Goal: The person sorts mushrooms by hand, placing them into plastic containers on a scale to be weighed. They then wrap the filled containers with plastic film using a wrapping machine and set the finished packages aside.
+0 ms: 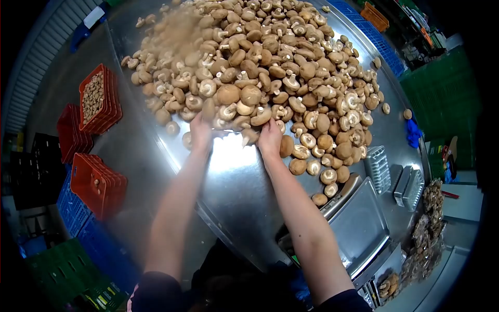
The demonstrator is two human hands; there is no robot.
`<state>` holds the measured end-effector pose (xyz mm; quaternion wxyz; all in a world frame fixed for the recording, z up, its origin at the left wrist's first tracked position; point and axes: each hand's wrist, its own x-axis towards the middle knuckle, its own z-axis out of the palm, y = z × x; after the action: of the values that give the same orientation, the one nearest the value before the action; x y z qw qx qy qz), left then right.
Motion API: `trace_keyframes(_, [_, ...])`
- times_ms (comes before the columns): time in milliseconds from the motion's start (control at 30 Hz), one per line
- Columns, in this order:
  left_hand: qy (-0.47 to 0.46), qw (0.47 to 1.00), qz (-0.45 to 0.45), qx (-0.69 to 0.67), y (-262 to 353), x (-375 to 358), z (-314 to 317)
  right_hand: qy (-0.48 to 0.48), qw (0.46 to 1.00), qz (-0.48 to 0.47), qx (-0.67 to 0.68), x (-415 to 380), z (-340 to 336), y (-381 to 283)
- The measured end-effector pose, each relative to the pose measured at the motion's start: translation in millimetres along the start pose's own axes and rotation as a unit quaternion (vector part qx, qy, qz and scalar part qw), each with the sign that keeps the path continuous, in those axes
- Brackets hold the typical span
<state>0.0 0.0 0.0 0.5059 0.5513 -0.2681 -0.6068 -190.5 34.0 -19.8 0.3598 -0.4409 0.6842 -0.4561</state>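
A big heap of brown-capped shiitake mushrooms (280, 57) covers the far part of the metal table (236, 182). My left hand (201, 134) is at the heap's near edge, closed against a mushroom (208, 110) that stands at its fingertips. A little to the right, my right hand (270, 139) curls against another mushroom (261, 116), its fingertips partly hidden by the caps. Several mushrooms lie between the two hands, some stem up. I cannot make out whether those rest on the table or on my fingers.
A scale with a steel pan (359, 226) stands at the near right, beside clear plastic punnets (379, 169). Bagged mushrooms (423, 234) lie farther right. On the left are red crates, one holding mushrooms (93, 99) and another crate (99, 184) almost bare. A blue glove-like item (413, 133) lies at the right edge.
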Motion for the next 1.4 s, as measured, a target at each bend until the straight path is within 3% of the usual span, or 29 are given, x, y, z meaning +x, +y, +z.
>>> trace_keyframes(67, [0.000,0.999,0.007,-0.037,-4,-27,1,-0.064,0.971,0.148,0.178,-29,-16,-22])
trace_keyframes(133, [-0.007,1.000,0.017,-0.021,12,-29,-14,-0.032,0.955,0.165,0.245,-35,3,-27])
trace_keyframes(333, [-0.032,0.999,0.005,0.009,14,-120,1,-0.002,0.966,0.166,0.196,-111,-61,-50])
trace_keyframes(433, [-0.050,0.994,0.005,0.093,23,-162,22,0.010,0.969,0.176,0.171,-143,-106,-66])
trace_keyframes(467, [-0.065,0.996,-0.034,0.055,31,-175,29,0.015,0.970,0.177,0.166,-153,-123,-71])
trace_keyframes(567, [-0.128,0.987,-0.017,0.101,25,-210,58,0.057,0.974,0.180,0.125,-185,-177,-61])
trace_keyframes(667, [-0.244,0.958,-0.087,0.121,16,-242,94,0.140,0.972,0.171,0.083,-219,-237,-56])
trace_keyframes(767, [-0.364,0.915,-0.101,0.143,-9,-269,135,0.226,0.954,0.185,0.074,-254,-296,-38])
trace_keyframes(900, [-0.442,0.853,-0.115,0.253,-50,-301,194,0.283,0.938,0.201,0.032,-300,-360,2])
trace_keyframes(1067, [-0.462,0.817,-0.002,0.346,-82,-337,223,0.317,0.925,0.207,0.008,-331,-389,53])
trace_keyframes(1167, [-0.448,0.768,0.176,0.423,-97,-331,211,0.313,0.931,0.142,-0.122,-341,-389,45])
trace_keyframes(1200, [-0.440,0.746,0.226,0.446,-94,-332,207,0.302,0.930,0.183,-0.102,-343,-390,35])
trace_keyframes(1267, [-0.408,0.715,0.332,0.461,-86,-340,199,0.296,0.936,0.151,-0.113,-351,-389,31])
trace_keyframes(1333, [-0.420,0.716,0.311,0.463,-60,-358,202,0.260,0.941,0.172,-0.129,-357,-388,11])
trace_keyframes(1400, [-0.413,0.709,0.347,0.454,-59,-367,207,0.262,0.941,0.169,-0.132,-358,-387,7])
